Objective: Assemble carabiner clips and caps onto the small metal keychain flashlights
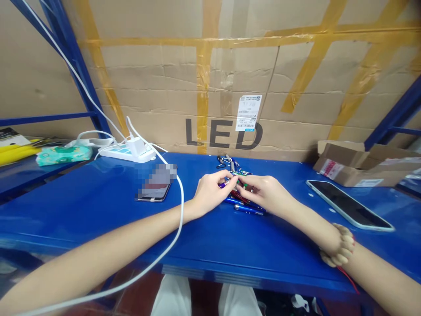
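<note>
My left hand [212, 193] is closed in a pinch, with a short purple metallic tube [224, 184] showing between its fingers. My right hand [268, 193] meets it fingertip to fingertip, also closed. What the right fingers grip is hidden, though bits of green show beside them. Under and around both hands lies a pile of small pen-shaped metal tubes, mostly blue, some red or green. One blue tube [249, 210] lies at the near edge of the pile. Behind the hands are a few dark and silver pieces with a small clip [226, 159].
A phone [154, 188] lies left, a phone in a pale case [350, 205] right. A white cable [182, 206] loops across my left forearm from a power strip [126, 151]. An open cardboard box [358, 164] stands right; a large taped carton [158, 96] walls the back.
</note>
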`<state>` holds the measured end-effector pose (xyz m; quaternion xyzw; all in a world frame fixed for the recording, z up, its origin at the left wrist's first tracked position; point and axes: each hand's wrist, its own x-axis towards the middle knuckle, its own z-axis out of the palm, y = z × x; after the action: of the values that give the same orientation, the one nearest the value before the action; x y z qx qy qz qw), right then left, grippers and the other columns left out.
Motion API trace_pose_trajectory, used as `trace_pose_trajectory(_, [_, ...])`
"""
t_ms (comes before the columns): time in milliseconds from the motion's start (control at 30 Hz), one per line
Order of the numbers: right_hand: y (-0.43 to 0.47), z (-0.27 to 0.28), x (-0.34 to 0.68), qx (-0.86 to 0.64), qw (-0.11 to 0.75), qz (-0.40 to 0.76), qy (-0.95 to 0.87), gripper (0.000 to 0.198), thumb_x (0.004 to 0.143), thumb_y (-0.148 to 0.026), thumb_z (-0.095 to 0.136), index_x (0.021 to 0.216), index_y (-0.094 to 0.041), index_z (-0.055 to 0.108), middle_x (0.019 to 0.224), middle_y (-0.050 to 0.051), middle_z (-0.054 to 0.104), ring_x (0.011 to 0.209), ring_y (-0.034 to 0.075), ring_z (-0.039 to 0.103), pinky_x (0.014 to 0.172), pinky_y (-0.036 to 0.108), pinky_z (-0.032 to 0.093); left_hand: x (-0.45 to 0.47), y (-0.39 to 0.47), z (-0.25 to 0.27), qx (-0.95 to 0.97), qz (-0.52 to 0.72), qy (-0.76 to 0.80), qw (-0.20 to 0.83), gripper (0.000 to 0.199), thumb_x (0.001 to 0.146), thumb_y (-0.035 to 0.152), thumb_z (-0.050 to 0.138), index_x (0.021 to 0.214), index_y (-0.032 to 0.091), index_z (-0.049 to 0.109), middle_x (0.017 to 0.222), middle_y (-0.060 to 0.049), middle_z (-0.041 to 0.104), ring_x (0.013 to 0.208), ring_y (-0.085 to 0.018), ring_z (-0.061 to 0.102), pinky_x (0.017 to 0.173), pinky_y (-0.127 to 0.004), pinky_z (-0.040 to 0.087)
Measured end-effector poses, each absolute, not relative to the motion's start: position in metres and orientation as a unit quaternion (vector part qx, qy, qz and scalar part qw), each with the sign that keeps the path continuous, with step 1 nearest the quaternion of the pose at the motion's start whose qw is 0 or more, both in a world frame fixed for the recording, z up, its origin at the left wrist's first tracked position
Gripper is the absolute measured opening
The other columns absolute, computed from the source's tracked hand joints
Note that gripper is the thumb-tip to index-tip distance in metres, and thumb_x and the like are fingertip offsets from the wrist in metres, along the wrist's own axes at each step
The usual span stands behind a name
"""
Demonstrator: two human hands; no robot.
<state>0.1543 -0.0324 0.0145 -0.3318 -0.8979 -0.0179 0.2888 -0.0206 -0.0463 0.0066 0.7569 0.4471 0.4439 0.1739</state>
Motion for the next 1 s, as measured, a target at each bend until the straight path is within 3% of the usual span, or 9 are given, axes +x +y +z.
trace_pose_trajectory(333, [-0.0329,0.0173,0.1512,-0.288,0.323,0.080,-0.898,0.035,0.088,-0.032,0.045,0.058,-0.016,0.054,0.052,-0.001,0.054,0.049,0.008,0.045,0.050,0.019,0.036,-0.0242,-0.0426,0.0038,0.774,0.441,0.411,0.193,0.023,0.084,0.034,0.047,0.081,0.020,0.064,0.077,0.001,0.069,0.068,-0.013,0.060,0.064,-0.022,0.044])
trace_pose_trajectory(1000, [-0.0296,0.0112,0.1535,-0.298,0.381,-0.020,-0.875,0.033,0.089,-0.032,0.044,0.069,-0.015,0.064,0.056,0.001,0.054,0.050,0.010,0.044,0.050,0.022,0.036,-0.0237,-0.0390,-0.0005,0.784,0.427,0.407,0.193,0.025,0.086,0.040,0.043,0.088,0.020,0.059,0.068,0.001,0.062,0.058,-0.012,0.055,0.056,-0.021,0.039])
